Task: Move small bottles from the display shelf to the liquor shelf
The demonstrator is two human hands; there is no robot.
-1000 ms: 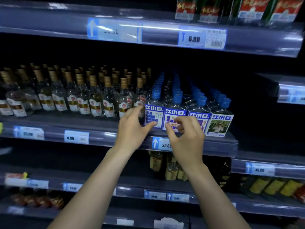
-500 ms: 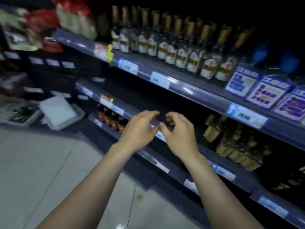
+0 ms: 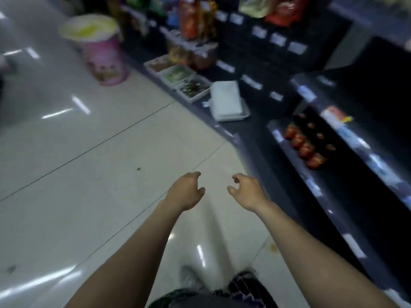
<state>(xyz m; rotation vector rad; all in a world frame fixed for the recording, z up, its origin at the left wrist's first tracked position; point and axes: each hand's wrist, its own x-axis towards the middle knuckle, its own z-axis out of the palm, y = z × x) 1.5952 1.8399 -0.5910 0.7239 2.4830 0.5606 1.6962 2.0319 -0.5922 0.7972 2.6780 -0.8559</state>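
Note:
My left hand (image 3: 185, 191) and my right hand (image 3: 246, 190) hang side by side over the pale tiled floor, both empty, fingers loosely curled and apart. No small liquor bottles show in this blurred view. The dark shelving (image 3: 333, 174) runs along my right; on its low shelf stands a row of red-capped dark bottles (image 3: 304, 147).
A pink tub with a pale lid (image 3: 104, 54) stands on the floor at the back left. Several flat trays (image 3: 180, 78) and a white box (image 3: 226, 101) lie on the shelf base ahead. Snack bags (image 3: 195, 16) hang above. My shoe (image 3: 189, 278) shows below.
The view has swung left and down, from the blue-capped bottles on the liquor shelf to the floor. Both hands left the shelf, dropped lower and moved apart, holding nothing.

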